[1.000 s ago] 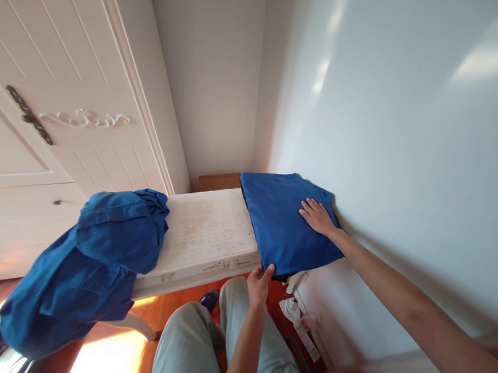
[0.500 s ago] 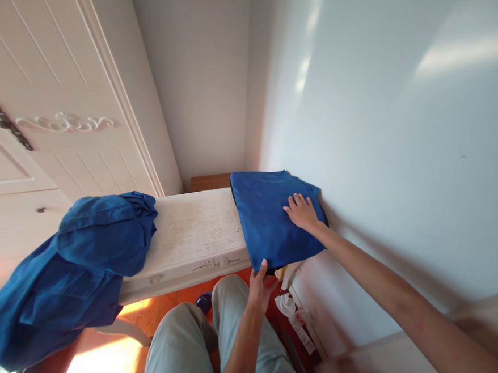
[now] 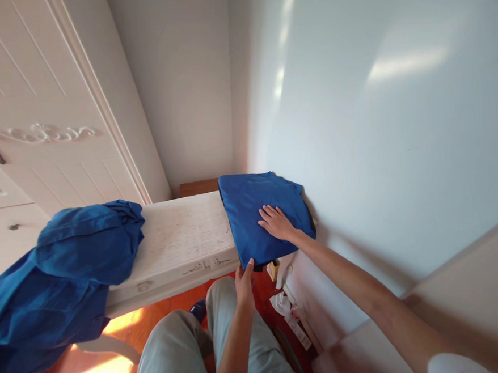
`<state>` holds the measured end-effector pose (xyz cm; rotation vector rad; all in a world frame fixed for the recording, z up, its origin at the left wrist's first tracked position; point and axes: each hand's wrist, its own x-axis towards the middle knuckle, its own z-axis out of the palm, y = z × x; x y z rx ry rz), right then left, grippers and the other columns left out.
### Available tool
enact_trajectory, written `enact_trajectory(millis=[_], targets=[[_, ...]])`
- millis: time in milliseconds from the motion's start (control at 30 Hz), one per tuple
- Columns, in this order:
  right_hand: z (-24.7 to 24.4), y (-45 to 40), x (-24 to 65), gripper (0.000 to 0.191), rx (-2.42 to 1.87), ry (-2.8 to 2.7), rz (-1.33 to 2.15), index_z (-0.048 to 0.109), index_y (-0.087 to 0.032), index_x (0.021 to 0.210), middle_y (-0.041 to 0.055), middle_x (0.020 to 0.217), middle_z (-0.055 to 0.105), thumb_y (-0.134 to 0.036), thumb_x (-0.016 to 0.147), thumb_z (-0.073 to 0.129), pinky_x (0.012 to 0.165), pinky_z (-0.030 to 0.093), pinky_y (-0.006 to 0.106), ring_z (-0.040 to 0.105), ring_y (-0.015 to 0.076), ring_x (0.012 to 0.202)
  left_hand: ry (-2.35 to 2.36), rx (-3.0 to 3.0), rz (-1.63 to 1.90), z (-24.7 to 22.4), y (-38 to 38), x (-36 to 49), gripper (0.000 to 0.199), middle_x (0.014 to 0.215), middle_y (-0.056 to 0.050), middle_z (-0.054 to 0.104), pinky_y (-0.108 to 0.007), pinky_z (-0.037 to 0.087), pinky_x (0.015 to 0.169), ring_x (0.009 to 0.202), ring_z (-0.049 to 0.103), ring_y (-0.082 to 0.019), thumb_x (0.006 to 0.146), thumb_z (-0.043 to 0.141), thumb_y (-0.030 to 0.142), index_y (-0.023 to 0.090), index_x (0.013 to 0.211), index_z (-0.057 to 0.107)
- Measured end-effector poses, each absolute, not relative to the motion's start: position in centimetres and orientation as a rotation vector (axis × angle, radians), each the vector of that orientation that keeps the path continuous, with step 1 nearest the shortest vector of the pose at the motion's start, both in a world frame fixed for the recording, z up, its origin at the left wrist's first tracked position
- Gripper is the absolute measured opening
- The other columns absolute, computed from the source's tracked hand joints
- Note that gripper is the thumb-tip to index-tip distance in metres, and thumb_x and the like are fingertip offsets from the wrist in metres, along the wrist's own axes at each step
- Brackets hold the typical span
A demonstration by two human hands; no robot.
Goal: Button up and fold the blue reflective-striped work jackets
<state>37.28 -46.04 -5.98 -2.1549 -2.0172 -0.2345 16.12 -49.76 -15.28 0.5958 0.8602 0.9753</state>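
A folded blue cloth (image 3: 250,200) lies flat on the right end of a white table (image 3: 183,228), close to the wall. My right hand (image 3: 276,223) rests on top of it, palm down with the fingers spread. At the cloth's near left corner is my left hand (image 3: 244,280), its thumb on the top edge and its other fingers partly hidden below, pinching the corner. Another blue cloth (image 3: 91,240), crumpled, lies on the table's left end and hangs down over the side.
A white cabinet (image 3: 67,97) stands at the back left and a pale wall (image 3: 357,145) rises on the right. Below the table's right end are a small yellow box (image 3: 272,270) and white crumpled paper (image 3: 280,304) on the floor.
The view has shifted a little, so things appear further left. My right hand has slid toward the left and nearer edge of the folded cloth. My left hand stays at the corner.
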Motion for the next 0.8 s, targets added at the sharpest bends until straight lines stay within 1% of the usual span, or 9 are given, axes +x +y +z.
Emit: enact_trajectory(millis=[67, 100, 267, 400, 467, 567, 633, 700, 800], targets=[[-5.6, -46.9, 36.1, 0.063, -2.085, -2.060, -0.186, 0.042, -0.017, 0.149, 0.0140, 0.155, 0.037, -0.054, 0.102, 0.022, 0.118, 0.023, 0.051, 0.029, 0.0271, 0.146, 0.831, 0.613, 1.036, -15.1, -49.0, 16.1, 0.049, 0.118, -0.006, 0.068, -0.026, 0.049, 0.080, 0.110, 0.063, -0.022, 0.068, 0.082, 0.046, 0.024, 0.109, 0.067], [-5.5, -47.5, 35.4, 0.063, -2.025, -2.098, -0.164, 0.043, -0.018, 0.148, 0.0131, 0.155, 0.038, -0.056, 0.101, 0.024, 0.118, 0.024, 0.050, 0.031, 0.0266, 0.146, 0.805, 0.613, 1.043, -15.0, -48.4, 16.1, 0.049, 0.121, -0.006, 0.068, -0.028, 0.049, 0.084, 0.113, 0.062, -0.023, 0.069, 0.081, 0.046, 0.025, 0.111, 0.067], [-5.7, -49.7, 33.6, 0.066, -1.779, -2.183, -0.161, 0.043, -0.018, 0.148, 0.0122, 0.153, 0.042, -0.061, 0.099, 0.030, 0.119, 0.025, 0.045, 0.032, 0.0234, 0.145, 0.624, 0.680, 0.858, -14.6, -45.5, 16.3, 0.055, 0.116, -0.012, 0.071, -0.034, 0.053, 0.084, 0.104, 0.066, -0.028, 0.068, 0.081, 0.047, 0.015, 0.112, 0.069], [-6.7, -49.4, 36.2, 0.065, -1.854, -1.973, -0.228, 0.034, -0.016, 0.153, 0.0128, 0.155, 0.038, -0.055, 0.101, 0.030, 0.120, 0.024, 0.048, 0.030, 0.0241, 0.146, 0.625, 0.774, 0.760, -14.9, -45.2, 16.2, 0.050, 0.116, -0.013, 0.071, -0.037, 0.053, 0.085, 0.104, 0.066, -0.030, 0.075, 0.078, 0.044, 0.014, 0.114, 0.067], [-7.5, -48.9, 38.0, 0.063, -1.919, -1.859, -0.221, 0.036, -0.013, 0.151, 0.0144, 0.153, 0.041, -0.050, 0.102, 0.027, 0.120, 0.025, 0.048, 0.033, 0.0249, 0.145, 0.654, 0.822, 0.730, -14.9, -45.4, 16.0, 0.050, 0.117, -0.012, 0.070, -0.036, 0.053, 0.084, 0.106, 0.065, -0.031, 0.078, 0.075, 0.044, 0.014, 0.118, 0.066], [-8.7, -48.5, 39.9, 0.061, -1.906, -1.852, -0.175, 0.041, -0.013, 0.149, 0.0131, 0.152, 0.042, -0.049, 0.102, 0.026, 0.120, 0.024, 0.047, 0.033, 0.0243, 0.145, 0.687, 0.850, 0.702, -14.8, -45.7, 16.0, 0.055, 0.117, -0.013, 0.071, -0.035, 0.054, 0.080, 0.105, 0.066, -0.031, 0.074, 0.079, 0.044, 0.014, 0.119, 0.066], [-9.2, -48.6, 40.6, 0.062, -1.871, -1.866, -0.166, 0.040, -0.014, 0.150, 0.0120, 0.154, 0.040, -0.051, 0.102, 0.027, 0.120, 0.024, 0.047, 0.032, 0.0238, 0.145, 0.715, 0.831, 0.707, -14.6, -45.7, 16.2, 0.058, 0.117, -0.014, 0.070, -0.034, 0.054, 0.079, 0.103, 0.067, -0.030, 0.070, 0.082, 0.043, 0.013, 0.117, 0.067], [-9.7, -49.0, 41.2, 0.063, -1.869, -1.833, -0.205, 0.039, -0.015, 0.150, 0.0127, 0.154, 0.039, -0.052, 0.101, 0.028, 0.120, 0.024, 0.048, 0.030, 0.0246, 0.146, 0.725, 0.805, 0.727, -14.6, -45.8, 16.3, 0.060, 0.119, -0.014, 0.070, -0.033, 0.054, 0.080, 0.103, 0.067, -0.028, 0.068, 0.084, 0.042, 0.012, 0.117, 0.067], [-10.7, -49.9, 42.4, 0.065, -1.916, -1.705, -0.332, 0.042, -0.013, 0.148, 0.0149, 0.157, 0.032, -0.054, 0.100, 0.028, 0.120, 0.019, 0.051, 0.023, 0.0274, 0.149, 0.695, 0.798, 0.739, -14.9, -45.9, 16.3, 0.063, 0.120, -0.014, 0.069, -0.034, 0.054, 0.084, 0.105, 0.067, -0.028, 0.067, 0.084, 0.045, 0.011, 0.117, 0.066]])
